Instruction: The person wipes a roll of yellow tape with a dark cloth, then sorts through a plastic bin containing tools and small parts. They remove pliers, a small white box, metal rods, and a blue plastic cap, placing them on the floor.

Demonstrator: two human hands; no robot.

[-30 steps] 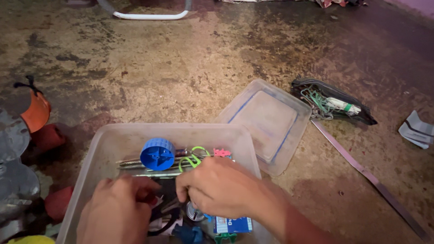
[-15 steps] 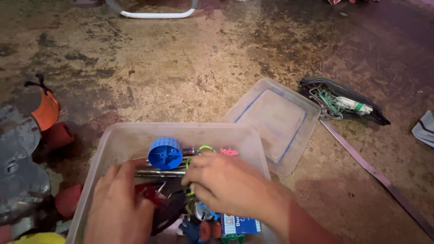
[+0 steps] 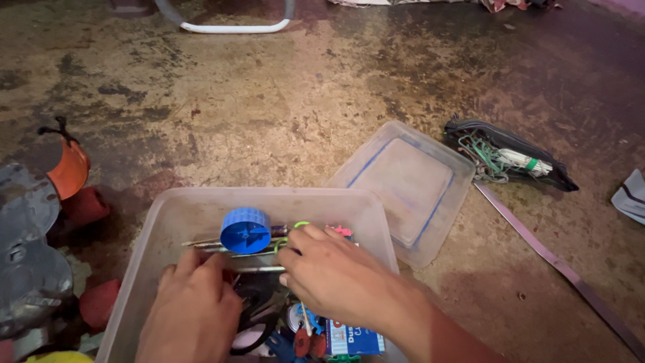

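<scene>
Both hands dig in a clear plastic tub of small tools on a stained floor.

The right hand lies knuckles up inside the clear tub, fingers bent down among thin metal rods and a green loop; what it pinches, if anything, I cannot tell. The left hand, beside it in the tub, has its fingers spread loosely over a dark scissor-like tool, and its grip is hidden too. Just beyond both hands in the tub a blue ribbed cap rests on the rods, with a pink piece at the tub's far right and a blue printed packet at its near edge. The tub's clear lid lies flat on the floor, touching the tub's far right corner. Beyond the lid lies a black pouch holding green wire, with a flat metal strip beside it. Left of the tub sit an orange piece and grey metal parts.
</scene>
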